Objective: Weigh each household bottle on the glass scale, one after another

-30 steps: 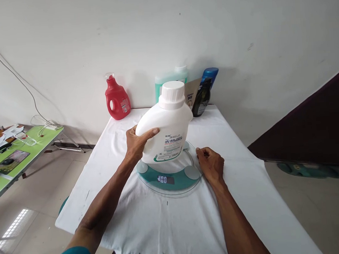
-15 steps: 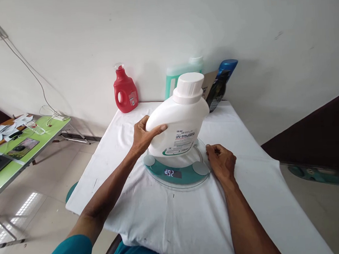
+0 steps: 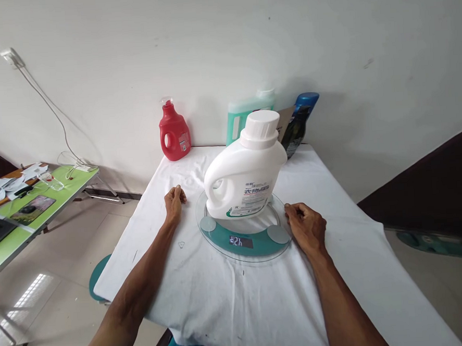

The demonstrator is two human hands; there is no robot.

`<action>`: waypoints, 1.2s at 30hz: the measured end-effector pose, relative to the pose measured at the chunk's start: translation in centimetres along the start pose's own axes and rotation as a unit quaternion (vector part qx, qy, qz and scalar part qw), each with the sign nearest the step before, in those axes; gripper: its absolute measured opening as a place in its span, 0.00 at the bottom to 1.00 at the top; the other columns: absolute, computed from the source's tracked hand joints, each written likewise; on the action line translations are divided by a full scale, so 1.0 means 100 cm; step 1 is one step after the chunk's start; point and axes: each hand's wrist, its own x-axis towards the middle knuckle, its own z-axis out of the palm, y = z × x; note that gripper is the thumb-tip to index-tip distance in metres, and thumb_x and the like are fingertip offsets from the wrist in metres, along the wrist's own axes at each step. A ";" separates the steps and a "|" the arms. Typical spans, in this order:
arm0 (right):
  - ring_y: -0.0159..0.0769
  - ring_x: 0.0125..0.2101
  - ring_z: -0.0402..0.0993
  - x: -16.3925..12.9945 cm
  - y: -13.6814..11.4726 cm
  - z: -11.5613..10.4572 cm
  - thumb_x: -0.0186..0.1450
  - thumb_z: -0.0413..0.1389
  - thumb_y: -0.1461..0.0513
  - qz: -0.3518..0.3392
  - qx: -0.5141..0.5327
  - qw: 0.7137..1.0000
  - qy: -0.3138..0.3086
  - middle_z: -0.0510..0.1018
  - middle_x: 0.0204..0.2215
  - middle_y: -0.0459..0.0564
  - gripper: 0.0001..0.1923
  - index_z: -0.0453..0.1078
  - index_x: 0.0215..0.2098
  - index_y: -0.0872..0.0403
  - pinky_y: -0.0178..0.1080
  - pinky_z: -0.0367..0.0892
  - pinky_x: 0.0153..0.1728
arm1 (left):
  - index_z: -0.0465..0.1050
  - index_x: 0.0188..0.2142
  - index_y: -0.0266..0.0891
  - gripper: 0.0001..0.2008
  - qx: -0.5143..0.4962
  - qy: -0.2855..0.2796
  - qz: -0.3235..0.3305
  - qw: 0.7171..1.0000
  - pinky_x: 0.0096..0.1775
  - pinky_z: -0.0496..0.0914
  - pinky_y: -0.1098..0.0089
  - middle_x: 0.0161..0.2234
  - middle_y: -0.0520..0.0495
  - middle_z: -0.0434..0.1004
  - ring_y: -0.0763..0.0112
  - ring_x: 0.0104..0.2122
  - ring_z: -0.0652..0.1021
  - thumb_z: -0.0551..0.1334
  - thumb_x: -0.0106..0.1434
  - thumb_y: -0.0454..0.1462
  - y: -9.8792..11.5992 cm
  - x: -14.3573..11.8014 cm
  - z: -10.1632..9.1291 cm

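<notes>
White plastic detergent jug [image 3: 246, 176] with a ribbed screw cap stands upright on the round glass scale with the teal band [image 3: 244, 228], and neither of my hands is on it. It sits toward the far half of the plate, its base over the teal band's upper edge, and the small dark display [image 3: 241, 241] in front of it shows lit digits I cannot read with confidence.

My left hand [image 3: 173, 200] rests on the white cloth of the counter [image 3: 262, 307] just beside the scale's left rim, fingers curled loosely into a near fist and holding nothing. My right hand [image 3: 307, 226] lies at the scale's right rim, fingers [image 3: 294, 211] also curled and empty; I cannot tell whether the knuckles touch the glass or only the cloth.

That right hand is my main worry: if it leans on the rim, I judge the reading would be thrown off. The jug is tall and top-heavy looking, with its handle side toward my left, so a bump from either hand could rock or tip it. The cloth is wrinkled under the scale, which may leave the plate uneven and the number unsteady.

Against the wall stand a red jug [image 3: 174, 134], a green translucent bottle [image 3: 243, 117] and a dark bottle with a blue cap [image 3: 300, 117], well apart from the scale
</notes>
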 end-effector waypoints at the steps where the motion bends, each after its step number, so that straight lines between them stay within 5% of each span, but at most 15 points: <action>1: 0.45 0.27 0.72 0.000 0.000 0.000 0.61 0.52 0.42 0.000 0.000 1.000 -0.002 0.77 0.20 0.50 0.20 0.70 0.25 0.47 0.45 0.64 0.35 | 0.68 0.25 0.41 0.26 0.008 -0.001 0.000 1.000 0.30 0.67 0.69 0.23 0.52 0.69 0.73 0.24 0.69 0.66 0.66 0.58 0.001 0.000 0.000; 36: 0.45 0.27 0.72 0.000 0.002 0.001 0.61 0.50 0.42 0.002 -0.012 1.000 -0.005 0.77 0.20 0.50 0.20 0.68 0.26 0.46 0.46 0.65 0.37 | 0.66 0.23 0.42 0.27 0.062 -0.006 0.015 0.998 0.29 0.64 0.67 0.22 0.52 0.67 0.72 0.23 0.67 0.66 0.67 0.58 0.007 -0.005 0.007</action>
